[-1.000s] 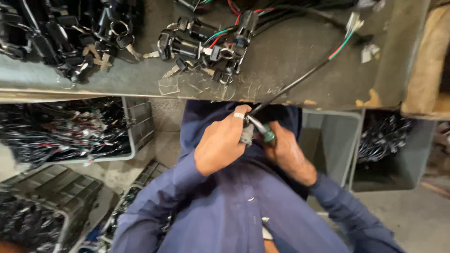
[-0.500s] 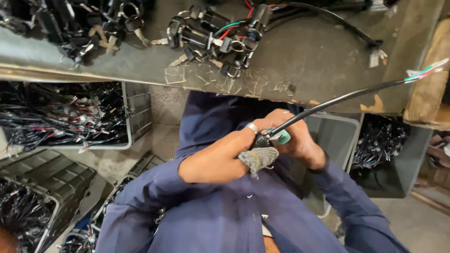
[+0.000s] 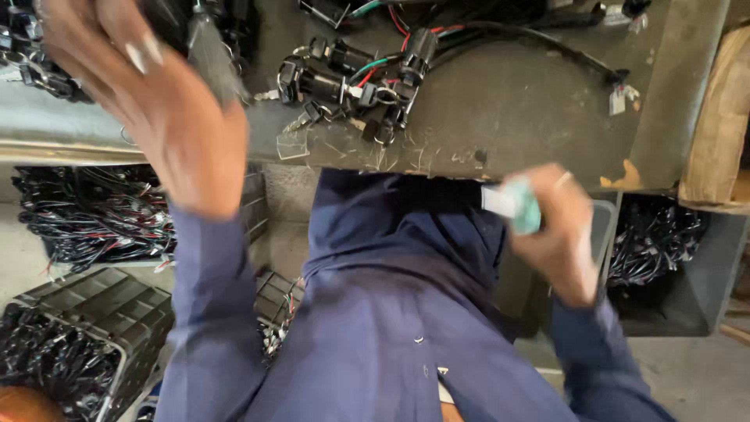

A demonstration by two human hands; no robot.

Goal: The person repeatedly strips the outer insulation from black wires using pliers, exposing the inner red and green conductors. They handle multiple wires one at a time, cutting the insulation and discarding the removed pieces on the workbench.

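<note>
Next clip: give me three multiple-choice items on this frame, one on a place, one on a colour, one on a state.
1. Where does the cluster of black key switches lie?
A. on the table
B. in a floor crate
C. on the person's lap

2. What colour is the item in the right hand?
A. red
B. green
C. yellow

3. The right hand is:
A. flat open
B. closed on the item
C. out of view

Answers:
1. A, the cluster rests on the tabletop.
2. B, its visible end is green.
3. B, the fingers curl around it.
</note>
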